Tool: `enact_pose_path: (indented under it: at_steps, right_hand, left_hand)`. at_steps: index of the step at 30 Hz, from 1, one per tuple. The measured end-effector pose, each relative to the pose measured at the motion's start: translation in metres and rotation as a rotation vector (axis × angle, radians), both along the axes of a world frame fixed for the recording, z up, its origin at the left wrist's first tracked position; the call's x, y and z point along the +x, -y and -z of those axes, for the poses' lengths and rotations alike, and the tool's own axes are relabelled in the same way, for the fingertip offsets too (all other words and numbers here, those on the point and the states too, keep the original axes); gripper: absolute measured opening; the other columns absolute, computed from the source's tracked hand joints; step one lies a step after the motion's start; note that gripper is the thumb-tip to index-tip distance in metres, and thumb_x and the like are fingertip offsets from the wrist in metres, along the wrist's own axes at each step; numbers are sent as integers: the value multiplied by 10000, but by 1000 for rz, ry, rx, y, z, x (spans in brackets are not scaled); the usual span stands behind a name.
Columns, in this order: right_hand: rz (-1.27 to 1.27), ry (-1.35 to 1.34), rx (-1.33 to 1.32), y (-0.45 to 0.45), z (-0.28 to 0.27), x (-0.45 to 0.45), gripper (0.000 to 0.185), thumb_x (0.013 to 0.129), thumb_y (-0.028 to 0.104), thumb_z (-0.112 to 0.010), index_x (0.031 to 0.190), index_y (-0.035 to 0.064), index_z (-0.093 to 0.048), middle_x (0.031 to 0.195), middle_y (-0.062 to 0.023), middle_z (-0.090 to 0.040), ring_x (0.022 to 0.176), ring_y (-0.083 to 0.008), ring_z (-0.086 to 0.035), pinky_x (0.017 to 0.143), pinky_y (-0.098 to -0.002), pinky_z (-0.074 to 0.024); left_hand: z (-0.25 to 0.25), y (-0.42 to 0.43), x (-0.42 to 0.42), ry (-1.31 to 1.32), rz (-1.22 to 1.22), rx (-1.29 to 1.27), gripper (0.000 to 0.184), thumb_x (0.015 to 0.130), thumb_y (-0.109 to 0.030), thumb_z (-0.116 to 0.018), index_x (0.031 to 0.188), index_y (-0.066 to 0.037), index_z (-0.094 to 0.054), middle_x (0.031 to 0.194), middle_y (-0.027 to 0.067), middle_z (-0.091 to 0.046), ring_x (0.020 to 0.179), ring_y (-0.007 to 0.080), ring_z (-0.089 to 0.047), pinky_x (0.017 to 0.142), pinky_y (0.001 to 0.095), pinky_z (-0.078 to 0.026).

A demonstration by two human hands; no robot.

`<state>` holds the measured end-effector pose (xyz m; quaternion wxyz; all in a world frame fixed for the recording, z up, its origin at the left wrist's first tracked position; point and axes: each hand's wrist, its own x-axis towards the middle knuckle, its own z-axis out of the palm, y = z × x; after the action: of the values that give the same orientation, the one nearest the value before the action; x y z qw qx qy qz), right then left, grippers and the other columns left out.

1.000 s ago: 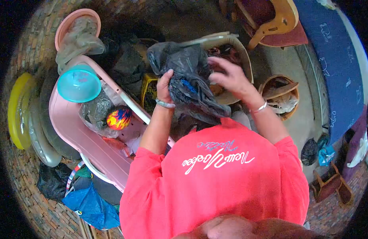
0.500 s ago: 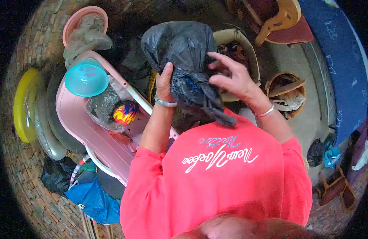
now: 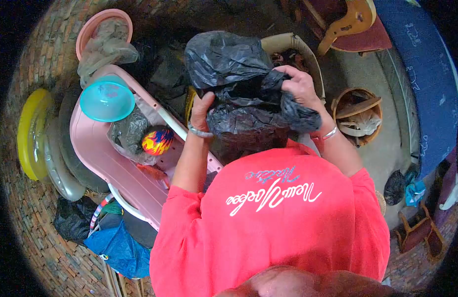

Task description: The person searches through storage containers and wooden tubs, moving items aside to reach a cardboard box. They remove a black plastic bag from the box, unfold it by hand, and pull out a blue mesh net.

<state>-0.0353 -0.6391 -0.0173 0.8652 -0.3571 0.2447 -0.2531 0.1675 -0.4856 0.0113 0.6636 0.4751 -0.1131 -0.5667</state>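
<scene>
A black plastic bag (image 3: 229, 59) is held up in front of my chest, bulky at its far end and folded over toward me. My left hand (image 3: 202, 111) grips its left side, the thumb on top and the other fingers hidden beneath. On the right, my right hand (image 3: 299, 85) is closed around a bunched part of the bag, and the twisted end hangs from it over my wrist. What the bag contains is hidden.
A pink baby bathtub (image 3: 90, 133) stands at left, holding a teal basin (image 3: 107, 99) and a flame-patterned ball (image 3: 157, 140). Behind the bag is a cardboard box (image 3: 313, 64). A round basket (image 3: 338, 106) and a blue mattress-like panel (image 3: 427, 89) are at right.
My right hand has gone from spread fingers beside the bag to gripping its bunched end. That end has swung to the right, and the bag has opened out into a wider, folded shape.
</scene>
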Motion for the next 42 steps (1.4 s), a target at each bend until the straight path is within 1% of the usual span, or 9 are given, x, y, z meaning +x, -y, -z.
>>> enact_pose_path:
  at_steps: [7, 11, 16, 24, 29, 36, 39, 41, 42]
  right_hand:
    - [-87, 204, 144, -9, -7, -1, 381, 713, -15, -466, 1082, -69, -541, 978, -76, -631, 856, -134, -597, 787, -259, -469]
    - [-123, 116, 108, -13, -5, 3, 367, 723, -9, -486, 1083, -40, -551, 954, -56, -623, 860, -116, -590, 777, -250, -469]
    - [-90, 55, 59, -1, 16, -14, 325, 729, 3, -531, 1051, -32, -567, 904, -34, -622, 797, -90, -563, 730, -229, -453]
    - [-96, -347, -651, -13, 31, -24, 322, 751, 145, -633, 1023, -22, -594, 908, -51, -617, 838, -97, -546, 759, -252, -451]
    - [-175, -200, -251, 0, 11, -29, 326, 795, 233, -658, 989, -25, -614, 872, -29, -608, 804, -86, -534, 745, -244, -440]
    - [-173, -208, -195, 9, 12, -38, 151, 778, 153, -654, 826, 10, -652, 735, 27, -581, 692, -55, -495, 657, -214, -400]
    - [-132, -212, -289, 11, 12, -39, 119, 775, 128, -648, 816, 16, -647, 737, 22, -574, 703, -58, -491, 661, -212, -394]
    - [-115, -199, -380, 13, 10, -37, 113, 775, 119, -642, 813, 12, -641, 751, 11, -574, 721, -67, -495, 672, -215, -395]
    - [-118, -135, -509, 12, 7, -33, 108, 772, 101, -638, 812, 1, -629, 780, -7, -572, 744, -85, -501, 687, -226, -401]
  left_hand:
    - [-16, 8, -21, 945, -263, 162, 691, 793, -265, -669, 1305, 76, -356, 1137, 114, -546, 962, 203, -556, 864, 303, -433]
    - [-30, 32, -57, 671, 126, 193, 622, 802, -184, -648, 1299, 73, -376, 1069, 115, -577, 940, 183, -565, 856, 275, -436]
    - [4, 31, -51, -40, -21, 159, 402, 765, 32, -526, 1167, 30, -521, 1039, 84, -620, 933, 188, -602, 861, 294, -460]
    - [6, 24, -55, -137, -172, 35, 399, 795, -70, -512, 1175, 49, -513, 1097, 130, -615, 1006, 241, -591, 919, 368, -446]
    - [5, 32, -45, -111, -214, 43, 344, 801, -26, -490, 1131, 57, -543, 1025, 124, -633, 919, 208, -617, 849, 319, -479]
    - [16, 19, -8, 455, -314, 274, 432, 723, -7, -577, 1153, 37, -556, 945, 88, -623, 858, 196, -601, 802, 311, -471]
    - [22, 15, -6, 778, -182, 456, 520, 684, -26, -658, 1188, 11, -536, 984, 108, -602, 938, 237, -577, 849, 331, -450]
    - [0, 23, -26, 1622, 167, 224, 635, 654, -61, -712, 1245, -22, -485, 1102, 148, -539, 1066, 294, -510, 920, 353, -409]
    - [-8, 29, -39, 1526, 278, 267, 710, 639, -79, -722, 1289, -59, -437, 1242, 178, -441, 1153, 335, -435, 970, 367, -369]
